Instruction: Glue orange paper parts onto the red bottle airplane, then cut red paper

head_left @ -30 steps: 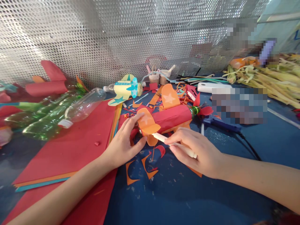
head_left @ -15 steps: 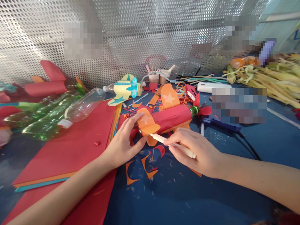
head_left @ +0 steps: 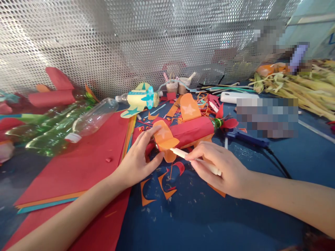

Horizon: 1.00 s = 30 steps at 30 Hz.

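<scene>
Across the middle lies a green bottle wrapped in red paper (head_left: 195, 131), with orange paper fins and a red piece at its neck. My left hand (head_left: 138, 158) is closed around its near-left end, fingers on a star-marked orange fin (head_left: 162, 131) and thumb below. Between the thumb and fingers of my right hand (head_left: 222, 169) is a white marker pen (head_left: 179, 152). The pen's tip meets, or nearly meets, the edge of a folded orange fin (head_left: 169, 143). My left fingers partly hide the bottle's end.
Orange paper offcuts (head_left: 166, 190) lie in front of the bottle. Red paper sheets (head_left: 75, 174) are stacked at left, beside clear (head_left: 95, 118) and green bottles (head_left: 53, 130). Behind stand a yellow paper-wrapped bottle (head_left: 140, 99) and small cups (head_left: 184, 85). A blue glue gun (head_left: 247, 137) is at right.
My right hand and the marker pen have shifted slightly to the right, the tip moving along the orange fin's edge. My left hand and the bottle stay in place.
</scene>
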Tool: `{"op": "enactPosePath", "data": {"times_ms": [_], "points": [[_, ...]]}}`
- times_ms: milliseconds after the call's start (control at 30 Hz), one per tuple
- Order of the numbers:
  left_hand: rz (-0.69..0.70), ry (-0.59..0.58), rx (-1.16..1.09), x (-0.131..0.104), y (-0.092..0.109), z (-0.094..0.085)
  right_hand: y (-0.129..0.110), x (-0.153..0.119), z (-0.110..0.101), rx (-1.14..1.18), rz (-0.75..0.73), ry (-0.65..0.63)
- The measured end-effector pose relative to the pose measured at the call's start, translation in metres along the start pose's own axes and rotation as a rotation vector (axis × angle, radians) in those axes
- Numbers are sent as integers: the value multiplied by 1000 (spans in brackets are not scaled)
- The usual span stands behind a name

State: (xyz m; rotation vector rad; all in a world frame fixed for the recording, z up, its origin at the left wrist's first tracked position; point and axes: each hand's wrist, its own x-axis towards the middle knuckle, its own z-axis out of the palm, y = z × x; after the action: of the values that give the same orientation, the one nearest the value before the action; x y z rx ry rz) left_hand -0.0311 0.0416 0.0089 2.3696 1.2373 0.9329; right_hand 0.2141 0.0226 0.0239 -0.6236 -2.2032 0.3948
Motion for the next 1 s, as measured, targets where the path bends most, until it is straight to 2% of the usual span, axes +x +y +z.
{"op": "enactPosePath", "data": {"times_ms": [1000], "points": [[-16,-6,-10,0,0,0,-2,1,0,-21,27,5]]}}
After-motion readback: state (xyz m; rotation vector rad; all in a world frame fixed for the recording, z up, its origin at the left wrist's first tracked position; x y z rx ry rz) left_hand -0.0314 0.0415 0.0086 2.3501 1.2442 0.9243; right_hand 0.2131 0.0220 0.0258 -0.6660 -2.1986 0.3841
